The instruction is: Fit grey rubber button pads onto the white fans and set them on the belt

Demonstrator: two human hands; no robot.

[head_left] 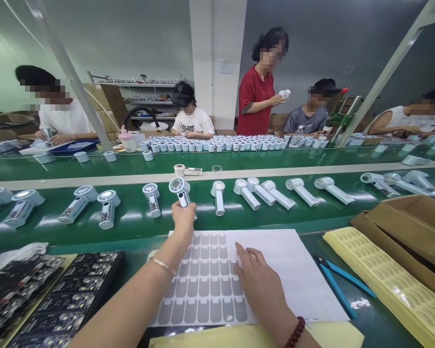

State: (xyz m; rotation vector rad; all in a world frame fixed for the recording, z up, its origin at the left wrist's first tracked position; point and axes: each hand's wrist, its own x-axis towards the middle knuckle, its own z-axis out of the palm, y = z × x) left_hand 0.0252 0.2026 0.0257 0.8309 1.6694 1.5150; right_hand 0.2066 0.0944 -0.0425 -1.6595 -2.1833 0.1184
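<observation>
My left hand (184, 217) reaches forward, its fingers closed round the handle of a light blue handheld fan (177, 185) at the green belt. The fan's round head points up and away from me. My right hand (255, 270) rests on a white sheet (275, 246), fingers stretched out and somewhat apart, beside rows of grey stickers (203, 268). On the belt, another fan (152, 199) lies left of the held one, and a fan with its back turned up (218, 197) lies to the right.
Blue-handled cutters (335, 285) lie right of the sheet, near yellow sticker sheets (391, 285) and a cardboard box (413, 227). Stacked black circuit boards (68, 295) stand at left. Across the belt (130, 237), several people work behind rows of fan heads (217, 143).
</observation>
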